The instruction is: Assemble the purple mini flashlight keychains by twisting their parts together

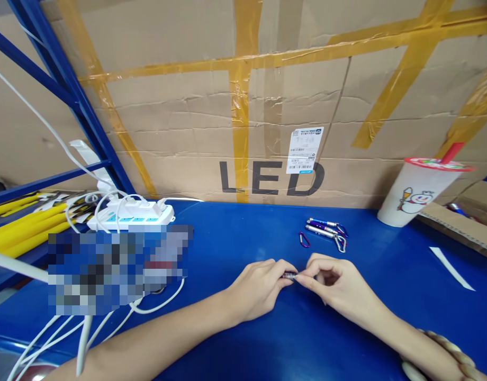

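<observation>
Several borders frame the glossy blue tabletop [247,233]: along its far edge stands a large brown cardboard box [180,127] with yellow-brown tape and black "LED" lettering. At the left lie a white power strip [128,225] and loose white cables [164,306]; the patch before the strip is blurred. Far right, a tilted-looking white cup with a red-rimmed lid and red straw [414,193] stands beside an open cardboard carton [458,227], with a thin white strip [452,269] nearer. Blue surface shows between the hands and the far box, and in front of the wrists.

The left hand [259,288] pinches a small, dark and silvery cylinder [289,275] between thumb and fingers, near the table's middle. The right hand [342,288] has thumb and forefinger closed on its right end, other fingers curled; whether they grip a separate piece is too small to tell. Just beyond lie slim blue, purple and silver metal pens with clips [323,228] and a purple carabiner [304,239].
</observation>
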A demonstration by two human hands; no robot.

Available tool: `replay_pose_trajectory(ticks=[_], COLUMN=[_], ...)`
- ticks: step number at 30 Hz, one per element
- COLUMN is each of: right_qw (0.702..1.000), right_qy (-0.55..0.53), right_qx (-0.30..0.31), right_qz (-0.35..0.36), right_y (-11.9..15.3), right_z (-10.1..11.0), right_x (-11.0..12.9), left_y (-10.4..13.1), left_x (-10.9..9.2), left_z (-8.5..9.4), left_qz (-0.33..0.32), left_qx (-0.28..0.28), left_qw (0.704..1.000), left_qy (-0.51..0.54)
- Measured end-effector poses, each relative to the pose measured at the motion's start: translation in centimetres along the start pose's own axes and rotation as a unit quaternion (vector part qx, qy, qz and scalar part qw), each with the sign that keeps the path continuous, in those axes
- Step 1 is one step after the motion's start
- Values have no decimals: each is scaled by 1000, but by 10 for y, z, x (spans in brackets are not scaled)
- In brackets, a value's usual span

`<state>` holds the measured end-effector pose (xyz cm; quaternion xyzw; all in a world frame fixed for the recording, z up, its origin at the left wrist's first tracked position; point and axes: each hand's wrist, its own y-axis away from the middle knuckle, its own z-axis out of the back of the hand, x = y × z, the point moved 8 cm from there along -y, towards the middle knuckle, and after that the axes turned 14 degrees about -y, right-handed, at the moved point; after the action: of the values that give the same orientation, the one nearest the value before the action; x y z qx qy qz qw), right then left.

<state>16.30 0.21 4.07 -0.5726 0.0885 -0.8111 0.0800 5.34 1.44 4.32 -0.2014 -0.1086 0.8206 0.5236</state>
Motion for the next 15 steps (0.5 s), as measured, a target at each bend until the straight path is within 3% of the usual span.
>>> replay_pose_trajectory(ticks=[10, 15], right_qw=[999, 990], right_qy=[44, 90], right_qx=[-6, -15], right_qz=[30, 106], right_y=[-3, -1], right_z=[4, 7], right_x=[6, 17], left_y=[1, 1], left_x=[1, -1], left_z=[0, 1], left_qz=[9, 12], left_qx=[2, 5], left_qw=[1000, 1000], left_qy=[-12, -16])
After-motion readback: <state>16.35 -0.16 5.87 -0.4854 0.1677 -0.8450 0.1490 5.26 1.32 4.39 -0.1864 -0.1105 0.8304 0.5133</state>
